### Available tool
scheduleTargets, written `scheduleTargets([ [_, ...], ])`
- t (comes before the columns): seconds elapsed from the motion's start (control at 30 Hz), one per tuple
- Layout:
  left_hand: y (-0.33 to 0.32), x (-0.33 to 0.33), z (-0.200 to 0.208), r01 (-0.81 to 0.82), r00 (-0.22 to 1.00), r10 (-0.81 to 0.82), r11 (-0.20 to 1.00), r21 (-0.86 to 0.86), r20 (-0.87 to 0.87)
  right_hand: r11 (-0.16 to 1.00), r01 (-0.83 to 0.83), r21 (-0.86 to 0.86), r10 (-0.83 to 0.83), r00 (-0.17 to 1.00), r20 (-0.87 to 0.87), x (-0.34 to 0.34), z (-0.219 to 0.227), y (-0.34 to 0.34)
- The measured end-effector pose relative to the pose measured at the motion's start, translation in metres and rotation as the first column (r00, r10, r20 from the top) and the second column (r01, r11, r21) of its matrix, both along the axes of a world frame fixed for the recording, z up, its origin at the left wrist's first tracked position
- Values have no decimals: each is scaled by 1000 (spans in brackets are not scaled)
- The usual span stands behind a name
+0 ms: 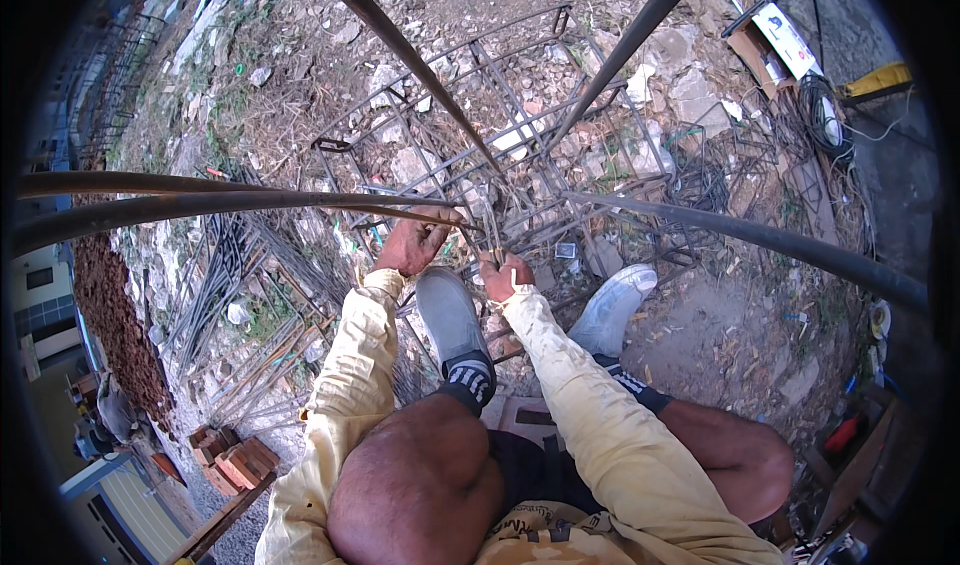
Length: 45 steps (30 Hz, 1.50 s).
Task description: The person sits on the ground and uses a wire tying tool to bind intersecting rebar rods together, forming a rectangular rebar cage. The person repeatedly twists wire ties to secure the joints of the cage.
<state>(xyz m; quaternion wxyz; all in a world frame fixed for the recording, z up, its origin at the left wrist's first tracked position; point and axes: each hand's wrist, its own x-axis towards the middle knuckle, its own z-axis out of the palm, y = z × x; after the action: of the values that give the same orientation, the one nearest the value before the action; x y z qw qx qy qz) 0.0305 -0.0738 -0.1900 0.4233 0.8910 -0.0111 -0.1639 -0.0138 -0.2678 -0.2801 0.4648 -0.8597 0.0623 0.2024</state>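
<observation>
Steel rebar bars run in from the sides and the top and meet in front of me. My left hand (412, 244) is closed at the inner end of the left rebar (200, 203), its fingers bent around the bar near the joint. Just right of it, my right hand (508, 277) is closed on a slim metal tool (491, 231) with two narrow parallel parts pointing up toward the crossing bars. Its exact kind is hard to make out. Below the hands are my grey shoes (449, 310), one on each side of the right hand.
Welded rebar frames (440, 80) lie on rocky ground ahead. Loose rods (225, 265) are piled at left, with red bricks (235, 462) nearer me. A coil of dark wire (826, 115) and a cardboard box (760, 60) lie at far right. Long bars (640, 45) cross overhead.
</observation>
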Motion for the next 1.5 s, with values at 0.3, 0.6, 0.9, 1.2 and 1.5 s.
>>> scheduleTargets([
  [0.3, 15, 4, -24, 27, 1000, -27, 999, 16, -2, 1000, -7, 0, 7, 1000, 7, 1, 30, 1],
  [0.6, -5, -12, -60, -608, 736, 463, 773, -182, -495, 997, 46, 62, -48, 999, 20, 2, 22, -4],
  [0.9, 1, -21, -43, -594, 775, 386, 717, -366, -500, 999, -5, 38, 7, 999, -52, 7, 15, -3],
  [1.2, 16, -10, -87, -159, 987, 158, 978, -132, -16, 1000, -27, 8, 28, 999, -25, 2, 11, -4],
  [1.5, -1, -5, -68, -489, 863, 414, 827, -277, -289, 996, 88, -36, -82, 989, 125, 5, 19, -8],
])
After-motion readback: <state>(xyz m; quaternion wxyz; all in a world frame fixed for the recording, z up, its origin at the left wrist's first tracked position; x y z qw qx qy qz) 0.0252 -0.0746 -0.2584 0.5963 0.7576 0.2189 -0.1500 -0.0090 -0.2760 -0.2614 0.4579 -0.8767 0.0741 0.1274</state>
